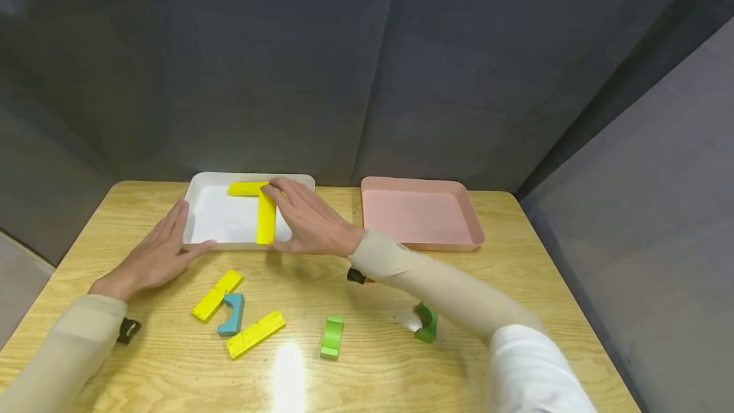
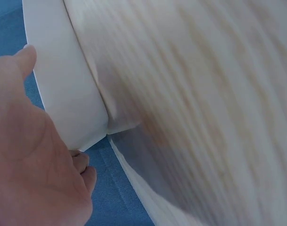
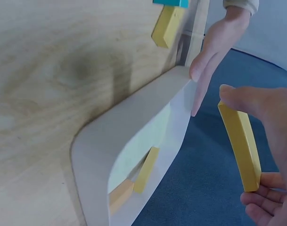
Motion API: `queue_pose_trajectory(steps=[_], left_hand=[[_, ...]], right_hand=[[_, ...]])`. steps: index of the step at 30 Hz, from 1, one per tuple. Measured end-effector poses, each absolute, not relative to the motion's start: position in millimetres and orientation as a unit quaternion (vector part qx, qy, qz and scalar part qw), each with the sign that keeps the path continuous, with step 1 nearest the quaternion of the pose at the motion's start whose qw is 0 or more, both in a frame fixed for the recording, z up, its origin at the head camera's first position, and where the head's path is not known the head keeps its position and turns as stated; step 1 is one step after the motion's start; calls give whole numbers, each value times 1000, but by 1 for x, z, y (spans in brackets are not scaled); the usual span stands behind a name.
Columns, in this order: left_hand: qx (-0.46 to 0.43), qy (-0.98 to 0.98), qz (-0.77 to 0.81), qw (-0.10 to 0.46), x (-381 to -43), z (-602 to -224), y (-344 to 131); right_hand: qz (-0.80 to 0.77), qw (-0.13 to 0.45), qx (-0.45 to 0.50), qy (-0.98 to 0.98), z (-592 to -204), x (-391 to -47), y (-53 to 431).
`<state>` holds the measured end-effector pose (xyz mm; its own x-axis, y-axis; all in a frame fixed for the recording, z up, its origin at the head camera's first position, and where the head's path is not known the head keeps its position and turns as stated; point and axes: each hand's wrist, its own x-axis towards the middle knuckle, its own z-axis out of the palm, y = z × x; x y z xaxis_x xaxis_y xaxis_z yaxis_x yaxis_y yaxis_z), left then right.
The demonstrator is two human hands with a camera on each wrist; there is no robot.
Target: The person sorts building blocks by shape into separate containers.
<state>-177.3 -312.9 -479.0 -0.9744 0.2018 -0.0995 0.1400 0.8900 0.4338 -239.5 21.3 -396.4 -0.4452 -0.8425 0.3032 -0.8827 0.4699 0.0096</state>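
Observation:
A long yellow block (image 1: 266,217) is pinched between the thumb and fingers of my right hand (image 1: 312,218), above the white tray (image 1: 220,212). The right wrist view shows this yellow block (image 3: 241,148) held by its two ends, apart from the tray. Inside the tray lies another yellow block (image 1: 245,188), near the far wall. A shorter, orange-tan block (image 3: 120,195) sits by it in the right wrist view. My left hand (image 1: 157,253) rests against the tray's near left corner, with straight fingers along the side and the thumb by the front wall.
A pink tray (image 1: 421,215) stands right of the white one. Nearer on the wooden table lie two yellow blocks (image 1: 218,296), a blue arch block (image 1: 232,315), a light green block (image 1: 332,337) and a dark green arch block (image 1: 427,324). Dark curtain (image 1: 275,69) hangs behind.

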Motion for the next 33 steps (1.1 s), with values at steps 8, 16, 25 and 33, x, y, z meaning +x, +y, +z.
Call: queue_pose_trajectory(steps=[8,16,25,33], left_hand=[[86,970,216,71,-179,-478,-313],[88,969,218,72,-177,-480,-312],[94,969,219,67,-180,-478,-310],[93,968,219,73,-179,-480,-309]], right_hand=[[64,118,503,-854,-393,-259,-4],[52,107,513,-850,-397,-277,-29],[53,67,498,-863,-403,-291,-60],[51,29,470,-881,-424,-305,-81]])
